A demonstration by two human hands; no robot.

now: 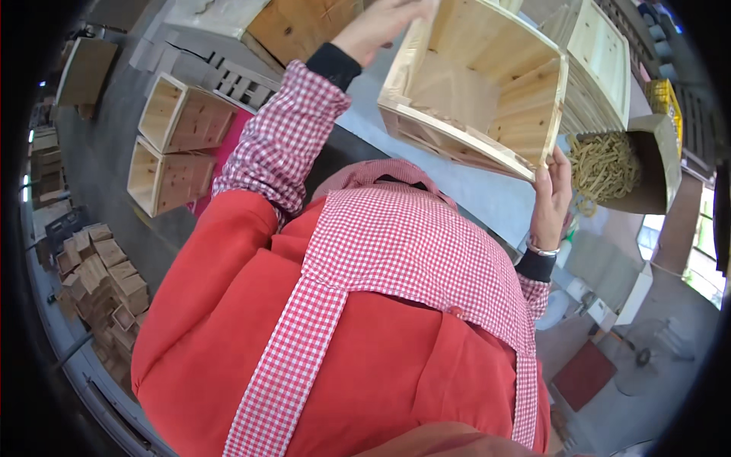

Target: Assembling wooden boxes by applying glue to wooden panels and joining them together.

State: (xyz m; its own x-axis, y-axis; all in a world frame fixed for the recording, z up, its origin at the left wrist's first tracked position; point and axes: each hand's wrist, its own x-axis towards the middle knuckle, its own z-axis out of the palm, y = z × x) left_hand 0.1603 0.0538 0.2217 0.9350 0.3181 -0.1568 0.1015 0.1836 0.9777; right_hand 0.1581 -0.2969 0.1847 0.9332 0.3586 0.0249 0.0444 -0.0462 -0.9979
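An open box of pale, knotty wood (457, 91) sits tilted above a light blue-white tabletop (480, 194), its hollow side facing me. My right hand (553, 196) grips the near right corner, thumb and fingers on either side of the rim. At the far left corner, my left hand (381, 29) reaches with its fingers against the box's edge; part of that hold is cut off by the top of the picture. Whether the box rests on the table I cannot tell.
Stacked wooden panels or boxes (598, 65) stand right of the box. Beside them a carton (659, 164) holds tan, curled strands (605, 167). Two wooden boxes (175, 179) sit at left, with a heap of small wooden boxes (103, 274) on the lower left. A fan (643, 356) is at right.
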